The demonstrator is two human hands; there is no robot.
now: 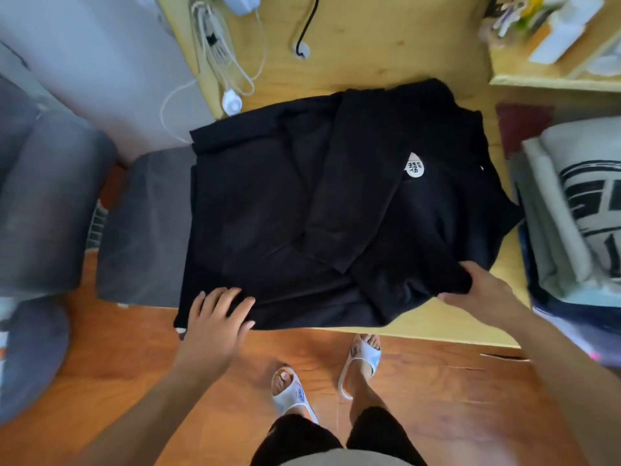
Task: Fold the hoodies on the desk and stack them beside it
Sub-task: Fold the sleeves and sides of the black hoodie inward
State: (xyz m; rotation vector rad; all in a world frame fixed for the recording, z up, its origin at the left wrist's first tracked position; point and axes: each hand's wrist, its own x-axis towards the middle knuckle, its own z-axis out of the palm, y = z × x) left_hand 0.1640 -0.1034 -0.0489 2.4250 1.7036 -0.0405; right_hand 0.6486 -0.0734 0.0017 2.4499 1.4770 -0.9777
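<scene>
the black hoodie (336,210) lies part-folded on the desk (369,45), its left edge overhanging, so with the left hand (215,317) only resting flat-fingered and the right hand (484,290) pinching the near fold, a one-sided lift could undo the sleeves.

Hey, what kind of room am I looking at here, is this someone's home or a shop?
Most likely a home, a bedroom or study. A wooden desk carries charger cables and a cluttered shelf, a grey padded seat stands beside it, and the person folding the black hoodie wears slippers on a wood floor.
</scene>
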